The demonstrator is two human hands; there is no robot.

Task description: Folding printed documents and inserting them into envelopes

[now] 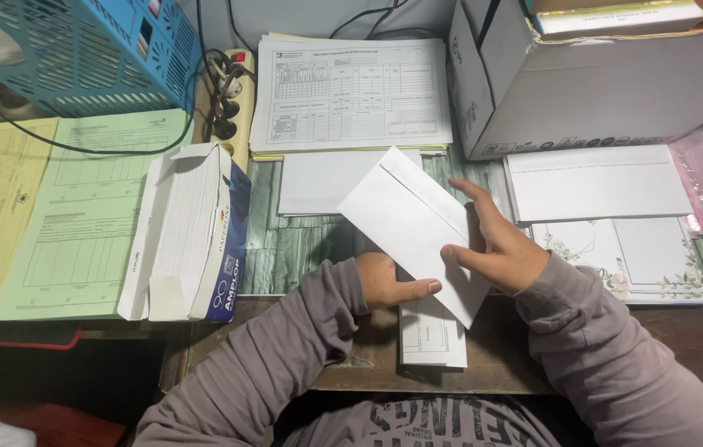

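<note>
Our left hand [385, 281] grips the lower edge of a white envelope [409, 219], thumb pressed flat along its face and fingers tucked out of sight beneath. Our right hand [500, 248] closes on the envelope's right end, index finger stretched up along the flap side and the thumb pinching toward the left. The envelope is held just above the desk edge [534, 364], tilted: its long axis runs diagonally from upper left near the middle of the desk down to lower right, with the flap edge facing up and right. Under it a folded printed sheet [433, 335] sticks out toward us, lying on the dark wood; whether it is partly inside the envelope we cannot tell.

To the left stands an opened box of envelopes [190, 232], its lid flap up and a thick white stack showing inside. At the upper right sits a grey cardboard box [583, 91] with papers poking out of its top. Both forearms, in grey sleeves, angle inward from below, wrists bent toward each other.
</note>
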